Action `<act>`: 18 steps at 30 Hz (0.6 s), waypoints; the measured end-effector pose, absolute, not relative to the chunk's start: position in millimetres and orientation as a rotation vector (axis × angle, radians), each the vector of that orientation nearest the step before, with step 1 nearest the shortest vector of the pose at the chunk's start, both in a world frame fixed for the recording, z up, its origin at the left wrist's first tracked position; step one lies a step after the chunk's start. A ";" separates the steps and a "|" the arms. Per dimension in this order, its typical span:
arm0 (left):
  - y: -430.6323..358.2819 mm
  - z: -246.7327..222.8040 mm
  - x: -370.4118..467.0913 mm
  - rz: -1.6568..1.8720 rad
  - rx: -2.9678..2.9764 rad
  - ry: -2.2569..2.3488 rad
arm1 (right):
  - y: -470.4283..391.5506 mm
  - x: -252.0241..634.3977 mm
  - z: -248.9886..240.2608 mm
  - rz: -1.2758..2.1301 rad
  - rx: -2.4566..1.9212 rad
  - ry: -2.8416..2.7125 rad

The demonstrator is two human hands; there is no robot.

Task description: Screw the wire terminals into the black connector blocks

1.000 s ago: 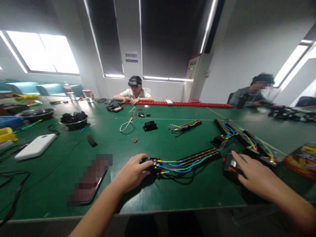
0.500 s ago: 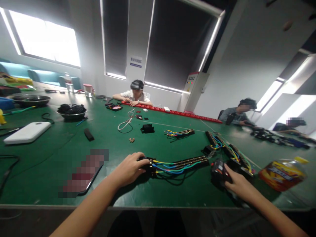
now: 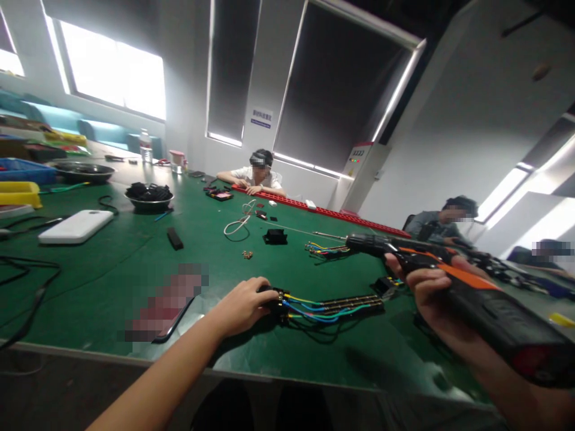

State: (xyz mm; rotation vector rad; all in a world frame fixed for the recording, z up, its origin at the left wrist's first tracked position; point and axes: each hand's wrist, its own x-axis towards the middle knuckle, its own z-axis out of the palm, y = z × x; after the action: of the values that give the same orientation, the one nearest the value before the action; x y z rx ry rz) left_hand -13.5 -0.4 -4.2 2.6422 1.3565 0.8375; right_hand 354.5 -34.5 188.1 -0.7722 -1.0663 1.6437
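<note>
My right hand (image 3: 433, 299) grips a black and orange cordless drill (image 3: 476, 281) in the air over the right side of the table. Its long thin bit points left, above a small wired strip (image 3: 332, 249). My left hand (image 3: 247, 302) is closed over the black end block of a wired terminal strip assembly (image 3: 350, 306) lying on the table. Yellow, blue and green wires run from that block along brass-coloured terminals. Part of the block is hidden under my fingers. A small pile of brass screws (image 3: 247, 255) lies beyond my left hand.
On the green table (image 3: 112, 287) are a phone (image 3: 171, 305), a white power bank (image 3: 76, 227), a black block (image 3: 275, 236) and a bowl of dark parts (image 3: 149, 197). A red perforated rail (image 3: 332, 211) runs along the far side. Other people (image 3: 258, 176) sit there and at right.
My right hand has lifted the drill from the table at right, and its bit now points left. My left hand stays on the block. The view has shifted somewhat.
</note>
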 end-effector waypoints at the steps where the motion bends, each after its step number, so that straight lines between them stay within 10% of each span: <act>1: -0.5 -4.6 -13.3 0.843 2.639 1.361 | -34.5 343.6 189.4 1.727 -0.734 -1.016; 18: 1.4 -6.1 -14.0 0.869 2.643 1.336 | -22.0 280.4 176.7 1.998 -1.074 -1.273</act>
State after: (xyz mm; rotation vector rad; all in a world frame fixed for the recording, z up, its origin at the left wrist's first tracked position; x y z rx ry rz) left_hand -14.0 1.4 -6.1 2.6428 1.3356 0.8692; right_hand 280.4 -22.0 176.7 -1.0742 -1.2731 1.9980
